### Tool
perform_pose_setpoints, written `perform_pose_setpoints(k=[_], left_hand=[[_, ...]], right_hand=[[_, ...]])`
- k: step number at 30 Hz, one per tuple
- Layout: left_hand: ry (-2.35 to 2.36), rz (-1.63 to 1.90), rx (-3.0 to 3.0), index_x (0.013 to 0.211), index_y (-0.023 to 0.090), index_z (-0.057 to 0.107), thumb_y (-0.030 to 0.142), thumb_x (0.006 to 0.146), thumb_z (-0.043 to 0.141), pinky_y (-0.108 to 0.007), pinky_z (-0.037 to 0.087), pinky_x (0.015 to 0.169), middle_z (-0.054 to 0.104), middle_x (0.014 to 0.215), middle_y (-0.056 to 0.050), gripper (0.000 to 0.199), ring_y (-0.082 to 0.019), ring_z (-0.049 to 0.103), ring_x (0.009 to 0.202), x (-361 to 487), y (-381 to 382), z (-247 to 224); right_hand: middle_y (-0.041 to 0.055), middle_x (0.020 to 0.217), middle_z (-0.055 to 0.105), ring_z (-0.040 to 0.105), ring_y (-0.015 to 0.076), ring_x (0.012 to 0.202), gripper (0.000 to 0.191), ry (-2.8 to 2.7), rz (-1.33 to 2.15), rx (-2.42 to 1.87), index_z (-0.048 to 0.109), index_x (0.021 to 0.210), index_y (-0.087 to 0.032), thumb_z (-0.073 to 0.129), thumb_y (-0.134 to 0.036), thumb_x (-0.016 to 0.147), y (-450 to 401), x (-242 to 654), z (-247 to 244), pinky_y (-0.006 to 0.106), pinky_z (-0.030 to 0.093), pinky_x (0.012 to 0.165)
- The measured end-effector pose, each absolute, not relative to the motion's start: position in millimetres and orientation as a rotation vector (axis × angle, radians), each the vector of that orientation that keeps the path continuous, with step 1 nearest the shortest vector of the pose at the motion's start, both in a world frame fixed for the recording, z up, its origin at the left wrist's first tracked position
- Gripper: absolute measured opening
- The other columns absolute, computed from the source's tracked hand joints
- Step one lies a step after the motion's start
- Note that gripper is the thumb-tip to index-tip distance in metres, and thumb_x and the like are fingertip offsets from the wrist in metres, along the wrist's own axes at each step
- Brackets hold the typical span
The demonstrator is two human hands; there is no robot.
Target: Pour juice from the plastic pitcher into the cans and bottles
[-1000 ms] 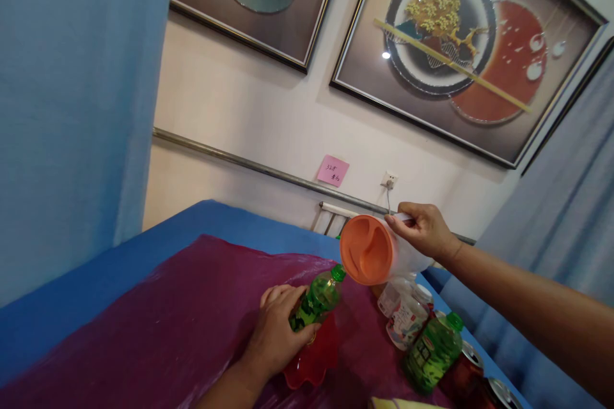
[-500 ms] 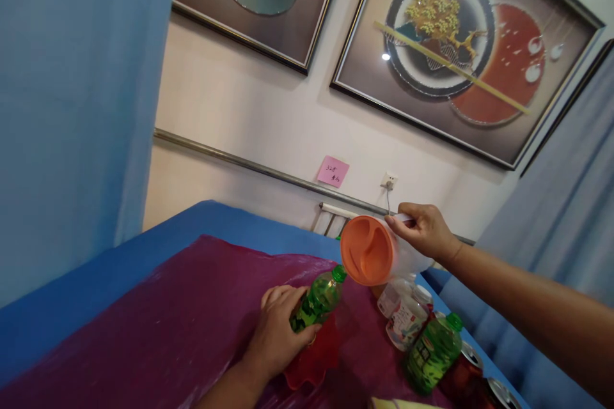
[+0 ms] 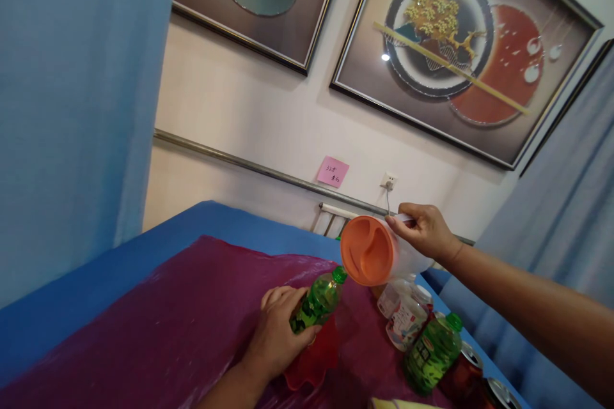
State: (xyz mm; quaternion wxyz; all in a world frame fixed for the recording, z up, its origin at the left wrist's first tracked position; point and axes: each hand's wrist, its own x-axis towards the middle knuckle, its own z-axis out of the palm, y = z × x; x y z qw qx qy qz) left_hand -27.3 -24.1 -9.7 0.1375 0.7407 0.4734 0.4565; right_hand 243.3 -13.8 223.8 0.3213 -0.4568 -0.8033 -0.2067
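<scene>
My left hand (image 3: 274, 340) is wrapped round a green plastic bottle (image 3: 322, 299), which leans to the right with its green top uppermost. Beneath that hand lies a red piece with a wavy edge (image 3: 307, 374), partly covered. My right hand (image 3: 428, 234) grips the handle of a clear pitcher (image 3: 409, 259), its fingers closed. Tipped on its side, the pitcher points its orange lid (image 3: 367, 250) left, beside and just above the bottle's top. Whether any liquid flows between them I cannot tell.
Purple plastic sheeting (image 3: 182, 313) covers much of the blue table (image 3: 240, 220). Along the right stand clear labelled jars (image 3: 407, 323), another green bottle (image 3: 434, 354) and dark red cans (image 3: 463, 370). Blue curtains (image 3: 77, 108) hang at both sides; a metal rail (image 3: 249, 165) crosses the wall.
</scene>
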Motion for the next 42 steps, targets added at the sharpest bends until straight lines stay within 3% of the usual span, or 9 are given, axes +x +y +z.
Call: perform_pose_setpoints(k=[42], left_hand=[[1.352,1.311,2.149,0.117,0.027,0.069,0.025,0.063,0.082,-0.047,0.041,0.100,0.072,0.112,-0.006,0.056,-0.029,0.060,0.109,-26.7,-24.1,-10.2]], right_hand=[[-0.0058,0.049,0.030,0.031,0.0092,0.046,0.049,-2.114,-0.521,-1.230,0.033,0.055,-0.023,0.054,-0.053,0.086,-14.4,245.3,224.6,0.024,0.025,0.048]])
